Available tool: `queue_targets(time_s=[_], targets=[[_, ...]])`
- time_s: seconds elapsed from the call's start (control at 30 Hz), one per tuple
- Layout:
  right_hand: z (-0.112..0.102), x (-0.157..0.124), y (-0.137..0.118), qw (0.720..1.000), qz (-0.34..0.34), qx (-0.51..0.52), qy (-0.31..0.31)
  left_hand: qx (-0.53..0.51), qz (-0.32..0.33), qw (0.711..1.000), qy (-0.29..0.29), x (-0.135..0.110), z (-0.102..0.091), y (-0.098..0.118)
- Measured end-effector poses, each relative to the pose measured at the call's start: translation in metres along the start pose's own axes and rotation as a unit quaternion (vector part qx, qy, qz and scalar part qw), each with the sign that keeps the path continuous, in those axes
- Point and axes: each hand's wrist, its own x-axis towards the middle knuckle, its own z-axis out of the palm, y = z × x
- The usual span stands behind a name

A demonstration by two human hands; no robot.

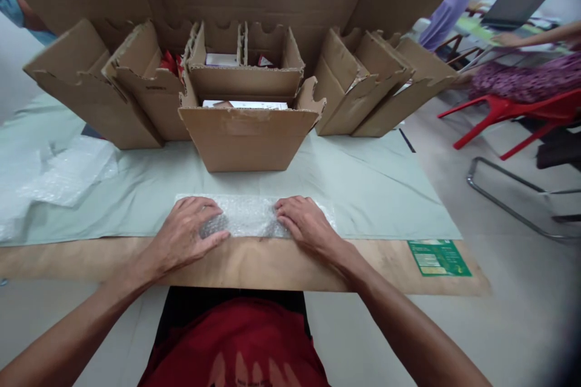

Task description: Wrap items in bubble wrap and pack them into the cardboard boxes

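A sheet of bubble wrap (247, 213) lies on the pale green cloth (372, 187) near the table's front edge, rolled up around something dark that I cannot make out. My left hand (188, 233) curls over the roll's left end, fingers bent and pressing it. On the right end rests my right hand (304, 224), its fingers also bent down onto the wrap. Right behind the wrap stands an open cardboard box (247, 136) with white items inside.
Several open cardboard boxes (136, 84) stand in a row along a tall cardboard backing. More bubble wrap (68, 172) lies at the left. A green card (438, 257) sits on the board's right corner. Red chair (512, 112) and another person's arm at far right.
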Motion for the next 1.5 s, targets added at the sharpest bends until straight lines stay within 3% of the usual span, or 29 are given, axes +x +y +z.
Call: queue_targets(time_s=[0.17, 0.27, 0.33, 0.43, 0.5, 0.7, 0.9, 1.03, 1.13, 1.3, 1.5], targets=[[-0.045, 0.019, -0.011, 0.993, 0.038, 0.097, -0.057, -0.008, -0.001, 1.0, -0.026, 0.009, -0.013, 0.012], [-0.068, 0.025, -0.014, 0.987, 0.055, 0.122, -0.085, -0.061, -0.055, 0.996, -0.03, 0.017, -0.025, 0.01], [-0.08, 0.024, -0.016, 0.992, 0.07, 0.106, -0.029, -0.102, -0.108, 0.987, -0.059, 0.027, -0.035, 0.006], [-0.092, 0.015, -0.02, 0.987, 0.076, 0.063, 0.124, -0.115, -0.172, 0.971, -0.118, 0.046, -0.047, -0.004], [-0.095, 0.005, -0.022, 0.982, 0.059, 0.041, 0.175, -0.106, -0.189, 0.966, -0.138, 0.055, -0.05, -0.012], [-0.071, 0.001, -0.014, 0.992, -0.009, 0.01, 0.128, -0.137, -0.194, 0.961, -0.14, 0.054, -0.041, -0.018], [-0.033, 0.043, -0.024, 0.99, -0.083, -0.074, 0.091, -0.137, -0.176, 0.969, -0.102, 0.047, -0.035, -0.006], [-0.015, 0.062, -0.022, 0.985, -0.102, -0.114, 0.076, -0.156, -0.182, 0.964, -0.118, 0.049, -0.033, -0.003], [-0.009, 0.058, -0.015, 0.985, -0.102, -0.104, 0.09, -0.219, -0.213, 0.94, -0.15, 0.05, -0.034, 0.0], [-0.014, 0.04, -0.022, 0.977, -0.12, -0.09, 0.151, -0.297, -0.231, 0.915, -0.147, 0.051, -0.036, 0.009], [-0.003, 0.046, -0.045, 0.974, -0.171, -0.062, 0.135, -0.331, -0.239, 0.904, -0.127, 0.05, -0.035, 0.019]])
